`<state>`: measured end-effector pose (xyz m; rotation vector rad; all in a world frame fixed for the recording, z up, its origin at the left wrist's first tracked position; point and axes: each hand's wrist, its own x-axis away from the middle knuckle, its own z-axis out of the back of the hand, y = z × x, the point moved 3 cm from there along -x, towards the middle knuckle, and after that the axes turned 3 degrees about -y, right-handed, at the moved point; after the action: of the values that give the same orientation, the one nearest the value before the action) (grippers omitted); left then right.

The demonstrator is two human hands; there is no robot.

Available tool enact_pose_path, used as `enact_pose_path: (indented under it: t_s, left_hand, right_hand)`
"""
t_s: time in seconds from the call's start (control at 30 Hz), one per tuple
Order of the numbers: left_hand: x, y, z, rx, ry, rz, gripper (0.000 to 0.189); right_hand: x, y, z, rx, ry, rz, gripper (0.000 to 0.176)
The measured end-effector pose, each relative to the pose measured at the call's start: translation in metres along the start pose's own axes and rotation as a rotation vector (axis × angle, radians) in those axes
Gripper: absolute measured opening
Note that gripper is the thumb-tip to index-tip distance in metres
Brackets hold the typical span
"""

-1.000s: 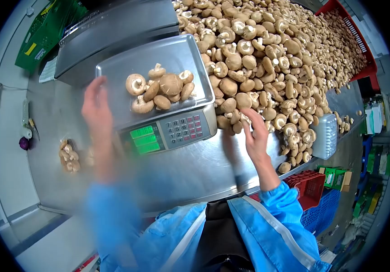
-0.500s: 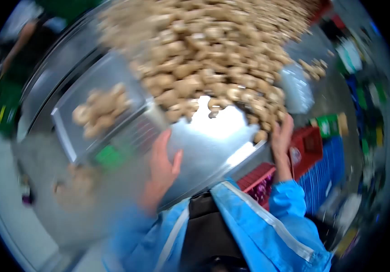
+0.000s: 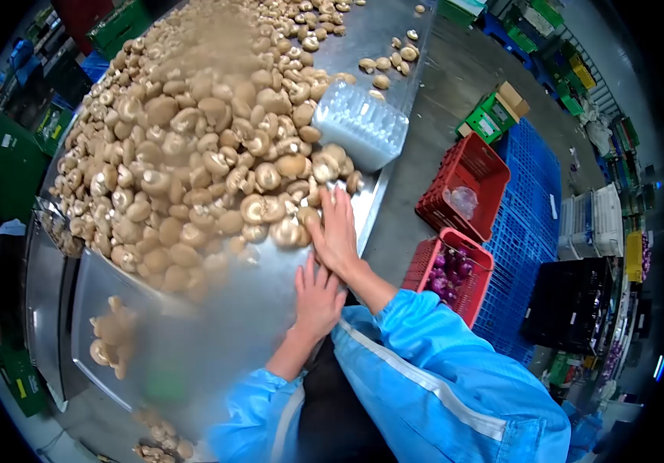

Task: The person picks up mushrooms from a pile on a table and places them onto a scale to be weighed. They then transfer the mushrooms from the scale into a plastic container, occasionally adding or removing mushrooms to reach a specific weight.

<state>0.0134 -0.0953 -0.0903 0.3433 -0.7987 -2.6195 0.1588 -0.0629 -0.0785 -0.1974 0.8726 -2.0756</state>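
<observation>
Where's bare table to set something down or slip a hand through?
Biggest patch: steel table between the scale tray and the left hand, on the near side of the mushroom heap. Smaller one: past the plastic pack, between the heap and loose mushrooms. Crowded: the heap, and the corner where the right hand meets it.

The left hand [image 3: 318, 299] has moved from the scale [image 3: 104, 279] toward the right hand [image 3: 337, 235].

Wearer's hands [image 3: 337, 239]: two; mushroom heap [image 3: 216, 162]: one; clear tray stack [image 3: 363, 127]: one; red crates [image 3: 477, 160] at right: two.
</observation>
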Motion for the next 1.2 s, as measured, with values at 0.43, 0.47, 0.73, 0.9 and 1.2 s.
enact_pose_path:
  t_s: [0.43, 0.47, 0.73, 0.9, 1.2]
  left_hand:
    - [-0.031, -0.025, 0.023, -0.155, 0.147, 0.203, 0.049]
    - [-0.031, -0.024, 0.021, -0.159, 0.146, 0.206, 0.049]
    - [-0.012, -0.025, 0.025, -0.048, 0.239, 0.210, 0.052]
    - [0.002, -0.024, 0.046, 0.040, 0.306, 0.204, 0.058]
    - [0.011, -0.013, 0.107, 0.163, 0.405, 0.166, 0.065]
  right_hand:
    - [-0.099, 0.021, 0.131, 0.299, 0.201, 0.316, 0.074]
    - [-0.119, 0.037, 0.139, 0.341, 0.154, 0.275, 0.078]
    - [-0.173, 0.078, 0.159, 0.325, -0.308, 0.171, 0.106]
    - [-0.169, 0.075, 0.150, 0.289, -0.142, 0.237, 0.105]
    - [-0.132, 0.029, 0.161, 0.230, 0.052, 0.414, 0.089]
